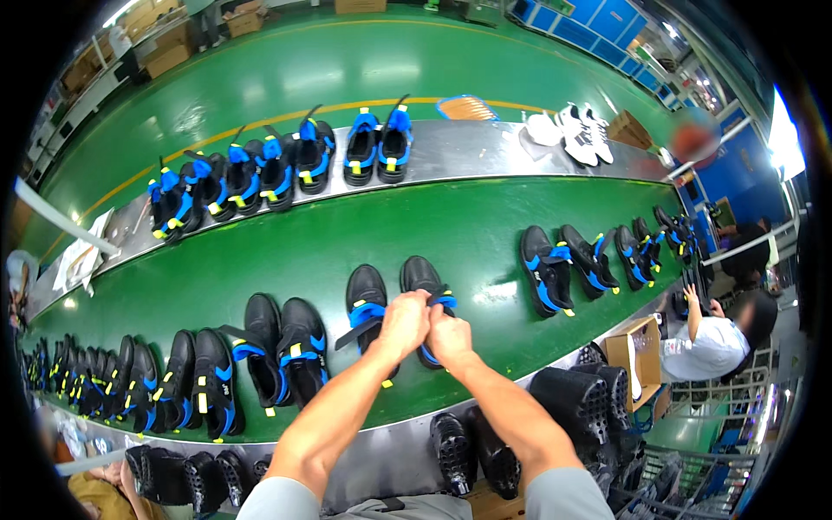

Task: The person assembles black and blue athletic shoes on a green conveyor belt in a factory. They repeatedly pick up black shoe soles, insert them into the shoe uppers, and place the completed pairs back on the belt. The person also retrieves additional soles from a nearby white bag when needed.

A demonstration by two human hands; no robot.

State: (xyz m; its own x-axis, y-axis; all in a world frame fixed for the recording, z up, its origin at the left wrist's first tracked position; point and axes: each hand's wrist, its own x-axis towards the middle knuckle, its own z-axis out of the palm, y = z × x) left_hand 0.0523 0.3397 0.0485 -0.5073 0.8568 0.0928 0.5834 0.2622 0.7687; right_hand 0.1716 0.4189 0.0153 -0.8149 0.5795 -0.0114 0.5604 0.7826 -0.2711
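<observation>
A black and blue shoe (421, 272) stands on the green belt (485, 260) in front of me, toe pointing away. Both my hands are closed together over its opening. My left hand (404, 324) pinches at the dark strap (440, 295) across the shoe, and my right hand (449, 334) grips beside it, the two touching. My fingers hide most of the shoe's tongue and middle. Just left of it stands its likely mate, another black and blue shoe (367, 284), with its strap sticking out loose to the left.
More such shoes (302, 347) line the belt on both sides. Behind it, a metal ledge (468, 152) holds a row of shoes (360, 152) and white shoes (582, 134). Black shoe lasts (568, 399) stand near my right forearm, by a cardboard box (634, 360). A co-worker (715, 342) works at the right.
</observation>
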